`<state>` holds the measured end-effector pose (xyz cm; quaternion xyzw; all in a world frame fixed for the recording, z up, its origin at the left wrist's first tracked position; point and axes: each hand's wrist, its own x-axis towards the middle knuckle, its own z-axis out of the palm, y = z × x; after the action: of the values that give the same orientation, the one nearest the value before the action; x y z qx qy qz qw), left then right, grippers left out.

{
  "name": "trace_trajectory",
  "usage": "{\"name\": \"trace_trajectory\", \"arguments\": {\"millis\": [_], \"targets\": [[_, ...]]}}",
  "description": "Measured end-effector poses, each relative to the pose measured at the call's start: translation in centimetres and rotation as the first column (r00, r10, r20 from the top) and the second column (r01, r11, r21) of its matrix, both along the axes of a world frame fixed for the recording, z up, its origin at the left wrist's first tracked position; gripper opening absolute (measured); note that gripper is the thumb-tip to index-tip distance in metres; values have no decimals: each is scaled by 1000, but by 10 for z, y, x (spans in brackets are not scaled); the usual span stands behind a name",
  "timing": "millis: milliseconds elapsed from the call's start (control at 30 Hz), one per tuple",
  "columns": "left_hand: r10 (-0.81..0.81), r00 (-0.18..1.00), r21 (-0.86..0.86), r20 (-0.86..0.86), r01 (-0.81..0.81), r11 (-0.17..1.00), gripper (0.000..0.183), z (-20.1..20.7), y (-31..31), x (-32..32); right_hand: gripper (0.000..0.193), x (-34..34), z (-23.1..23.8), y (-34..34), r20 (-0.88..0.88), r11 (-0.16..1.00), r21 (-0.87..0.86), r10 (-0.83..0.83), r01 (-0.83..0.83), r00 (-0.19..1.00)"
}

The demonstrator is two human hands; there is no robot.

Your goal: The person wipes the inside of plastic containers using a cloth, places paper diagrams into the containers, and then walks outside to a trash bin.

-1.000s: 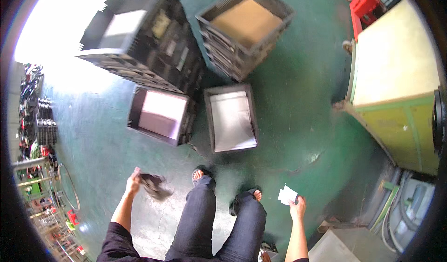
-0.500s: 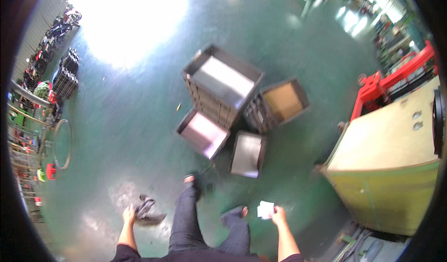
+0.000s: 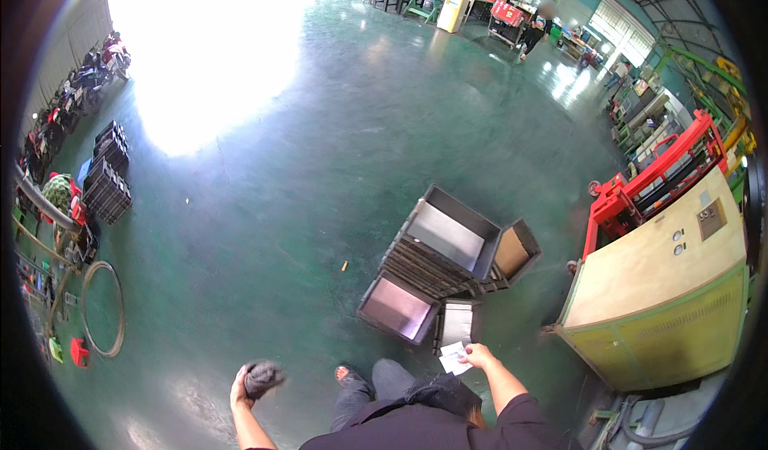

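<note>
We grip a dark crumpled cloth (image 3: 262, 376) in our left hand (image 3: 242, 386), low at seven o'clock. Our right hand (image 3: 478, 356) pinches small white paper slips (image 3: 454, 358) at five o'clock, just above our knee. Beyond them, toward three o'clock, sit stacked grey crates (image 3: 444, 250) and a yellow-green machine cabinet (image 3: 664, 306).

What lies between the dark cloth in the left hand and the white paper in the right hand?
In the head view, the person's own knee and sandalled foot lie between the dark cloth in the left hand and the white paper in the right hand.
</note>
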<state>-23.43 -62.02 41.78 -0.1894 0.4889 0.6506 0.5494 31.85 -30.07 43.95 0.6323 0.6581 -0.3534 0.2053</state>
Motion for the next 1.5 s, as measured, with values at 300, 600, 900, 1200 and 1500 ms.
{"name": "trace_trajectory", "arguments": {"millis": [300, 600, 900, 1200, 1500], "targets": [[-721, 331, -753, -609, 42, 656, 47, -14, 117, -218, 49, -206, -54, 121, 14, 980, -59, 191, -189, 982], [-594, 711, -877, -375, -64, 476, 58, -23, 183, -383, 47, -534, -16, 336, -29, 900, -11, 435, -436, 900], [-533, 783, -894, -321, -65, 442, 51, -33, 331, -585, 30, -861, 7, 581, -237, 912, 375, 270, -169, 933], [-396, 588, -560, -705, -120, 820, 50, 4, 673, -980, 45, -950, -28, 646, -31, 989, -2, -146, 146, 989], [80, 703, -254, -706, -357, 899, 56, -15, 975, -1218, 45, -1028, -126, 806, 296, 907, -114, -359, 406, 885]]}}
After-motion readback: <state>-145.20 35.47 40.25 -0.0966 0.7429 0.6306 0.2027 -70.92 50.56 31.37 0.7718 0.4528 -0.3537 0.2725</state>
